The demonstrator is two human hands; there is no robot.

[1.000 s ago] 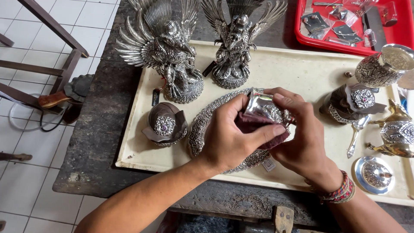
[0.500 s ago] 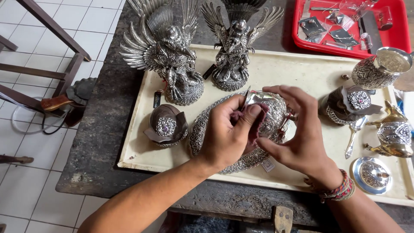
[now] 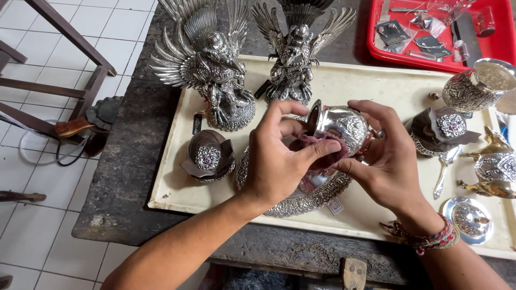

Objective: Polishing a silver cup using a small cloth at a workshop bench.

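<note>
on the bench: a dark, worn wooden table (image 3: 121, 161) carries a wide cream tray (image 3: 371, 86) that covers most of its top.
held piece: a small embossed silver pot (image 3: 341, 126), tipped on its side, is up off the tray between both hands, just above the oval silver platter (image 3: 301, 201).
left hand: the left hand (image 3: 277, 161) is closed around a maroon cloth (image 3: 317, 147), thumb pressing it against the pot's side, fingers curled over the pot's rim.
right hand: the right hand (image 3: 389, 161) grips the pot from the far side, fingers arched over its top and thumb underneath; a woven bracelet (image 3: 430, 236) sits on that wrist.
platter: it lies flat on the tray under the hands, with its chased rim showing at the near edge.
back of tray: two winged silver statues (image 3: 207, 59) and (image 3: 293, 51) stand upright side by side, each with a dark tag hanging near its base.
left of hands: a brown flower-shaped box (image 3: 208, 156) with a silver medallion rests on the tray, near the platter.
right of tray: a second brown flower-shaped box (image 3: 443, 126), a silver cup (image 3: 475, 86) lying tilted, a silver spoon (image 3: 443, 172), a gold-and-silver teapot (image 3: 494, 169) and a round silver lid (image 3: 470, 217).
far corner: a red plastic tray (image 3: 492, 51) holds small packets and tools.
room: white floor tiles (image 3: 32, 225) lie left of the table, with dark wooden frame legs (image 3: 75, 43) and a looped cable (image 3: 37, 156) on them.
</note>
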